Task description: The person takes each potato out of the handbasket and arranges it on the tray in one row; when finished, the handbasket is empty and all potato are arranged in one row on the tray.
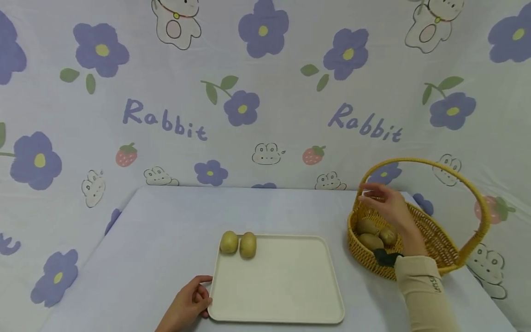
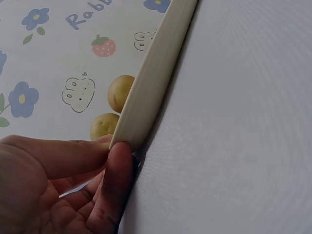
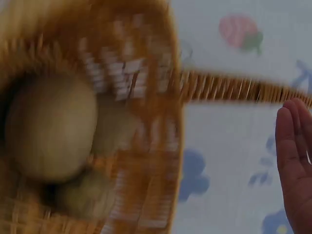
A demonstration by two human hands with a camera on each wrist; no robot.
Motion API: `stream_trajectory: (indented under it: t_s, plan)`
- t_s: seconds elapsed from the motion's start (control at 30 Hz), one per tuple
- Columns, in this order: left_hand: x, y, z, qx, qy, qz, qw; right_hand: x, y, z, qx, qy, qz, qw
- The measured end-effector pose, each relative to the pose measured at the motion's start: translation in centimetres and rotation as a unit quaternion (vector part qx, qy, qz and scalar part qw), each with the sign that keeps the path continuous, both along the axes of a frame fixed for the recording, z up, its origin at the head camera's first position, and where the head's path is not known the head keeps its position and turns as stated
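My left hand (image 1: 188, 302) is at the left edge of a cream rectangular tray (image 1: 286, 290). Thumb and fingers pinch the tray's rim (image 2: 151, 73), as the left wrist view shows. Two small potatoes (image 1: 248, 245) sit side by side in the tray's far left corner. Over on the right, my right hand (image 1: 387, 203) hovers above a wicker basket (image 1: 365, 253), holding nothing, with its fingers loosely extended. Inside the basket lie three visible brownish potatoes (image 1: 370, 241); the forearm hides part of its interior. The right wrist view is blurred, with a large potato (image 3: 51, 126) near its left side.
The basket's tall arched handle (image 1: 448, 170) rises around the right hand and forearm. A pale cloth-covered table (image 1: 166, 230) lies beneath everything. Behind it hangs a white curtain (image 1: 290, 133) printed with flowers, strawberries and rabbits.
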State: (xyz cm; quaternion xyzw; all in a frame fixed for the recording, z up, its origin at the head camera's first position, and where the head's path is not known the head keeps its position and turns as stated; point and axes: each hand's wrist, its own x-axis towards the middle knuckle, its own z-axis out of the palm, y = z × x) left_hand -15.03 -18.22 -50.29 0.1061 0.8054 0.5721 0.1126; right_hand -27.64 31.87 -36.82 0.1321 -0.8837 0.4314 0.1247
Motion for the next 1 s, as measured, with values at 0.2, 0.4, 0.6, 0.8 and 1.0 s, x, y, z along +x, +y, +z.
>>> stream_trajectory:
  t_s: [0.2, 0.4, 0.6, 0.8, 1.0]
  plan:
    - [0.0, -0.4, 0.1, 0.002, -0.011, -0.009, 0.9999, 0.3, 5.7, -1.1, 0.010, 0.007, -0.076, 0.997]
    - [-0.2, -0.4, 0.0, -0.006, -0.002, -0.024, 0.9997, 0.8, 8.2, -2.7, 0.041, -0.037, -0.137, 0.989]
    - [-0.2, -0.6, 0.0, -0.002, -0.006, -0.016, 0.9998, -0.3, 9.3, -4.7, 0.091, -0.141, -0.015, 0.986]
    - [-0.1, -0.6, 0.2, 0.009, -0.008, -0.016, 0.9998, -0.3, 9.5, -6.3, 0.103, -0.236, 0.052, 0.965]
    - [-0.1, -0.5, 0.2, 0.011, -0.013, -0.016, 0.9997, -0.1, 9.2, -6.4, 0.132, -0.232, 0.041, 0.963]
